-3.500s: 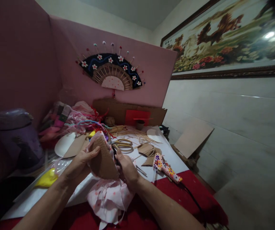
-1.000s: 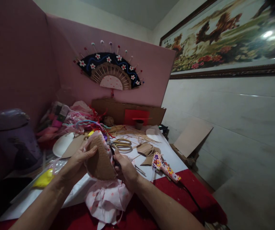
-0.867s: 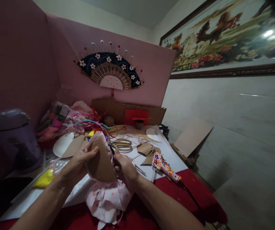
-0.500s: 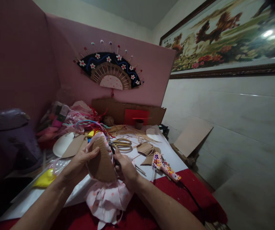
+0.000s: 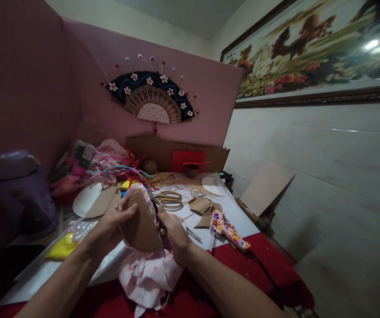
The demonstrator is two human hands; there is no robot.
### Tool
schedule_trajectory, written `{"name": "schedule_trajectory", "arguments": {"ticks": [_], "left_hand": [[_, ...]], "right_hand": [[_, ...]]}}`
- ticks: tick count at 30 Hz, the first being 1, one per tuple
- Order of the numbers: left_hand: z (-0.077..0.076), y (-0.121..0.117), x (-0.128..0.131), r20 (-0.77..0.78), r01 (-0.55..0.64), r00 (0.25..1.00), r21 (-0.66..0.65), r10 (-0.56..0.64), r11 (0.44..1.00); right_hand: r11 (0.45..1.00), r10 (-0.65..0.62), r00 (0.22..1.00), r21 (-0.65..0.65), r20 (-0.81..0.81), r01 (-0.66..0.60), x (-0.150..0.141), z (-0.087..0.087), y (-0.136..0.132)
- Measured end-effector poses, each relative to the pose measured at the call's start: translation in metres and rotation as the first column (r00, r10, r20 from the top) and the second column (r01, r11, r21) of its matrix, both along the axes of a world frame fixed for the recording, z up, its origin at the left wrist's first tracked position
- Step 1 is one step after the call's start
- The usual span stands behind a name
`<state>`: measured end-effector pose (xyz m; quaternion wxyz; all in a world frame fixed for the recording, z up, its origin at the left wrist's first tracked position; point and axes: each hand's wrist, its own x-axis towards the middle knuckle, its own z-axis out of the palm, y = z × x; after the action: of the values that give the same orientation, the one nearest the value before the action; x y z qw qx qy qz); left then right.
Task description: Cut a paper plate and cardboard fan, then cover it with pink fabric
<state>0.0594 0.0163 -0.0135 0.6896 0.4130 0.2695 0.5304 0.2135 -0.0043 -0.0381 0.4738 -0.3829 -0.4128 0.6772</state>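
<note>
In front of me my left hand grips a curved piece of brown cardboard, its thumb on the bare face. Pink spotted fabric wraps the cardboard's upper edge and hangs loose below it in folds. My right hand is closed at the right edge of the cardboard, around a dark-handled tool that looks like scissors. Its blades are hidden by the cardboard and the fabric. Just beyond, gold-handled scissors lie on the white sheet.
A flowered glue gun with a black cord lies at the right on the red cloth. Cardboard scraps, thin sticks and a small pot are further back. A purple container stands left. A decorated fan hangs behind.
Both hands stay almost in place on the cardboard and fabric. Only a very slight shift of the view and the hanging cloth shows.
</note>
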Motion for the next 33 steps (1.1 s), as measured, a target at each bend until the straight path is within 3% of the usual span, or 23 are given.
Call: {"name": "schedule_trajectory", "arguments": {"ticks": [15, 25, 33], "left_hand": [[0.0001, 0.0007, -0.0010, -0.051, 0.036, 0.998, 0.025, -0.035, 0.999], [-0.0031, 0.0040, -0.0001, -0.032, 0.034, 0.999, 0.004, -0.034, 0.999], [-0.0029, 0.0035, -0.0002, -0.028, 0.030, 0.999, -0.013, -0.030, 0.999]], "right_hand": [[0.998, 0.061, 0.998, 0.006, 0.022, -0.061, 0.0032, 0.0006, 0.0002], [0.998, 0.004, 1.000, 0.057, 0.002, -0.004, 0.0019, -0.0072, 0.0047], [0.999, -0.034, 0.999, 0.023, -0.027, 0.035, -0.0003, -0.0060, 0.0027]]}}
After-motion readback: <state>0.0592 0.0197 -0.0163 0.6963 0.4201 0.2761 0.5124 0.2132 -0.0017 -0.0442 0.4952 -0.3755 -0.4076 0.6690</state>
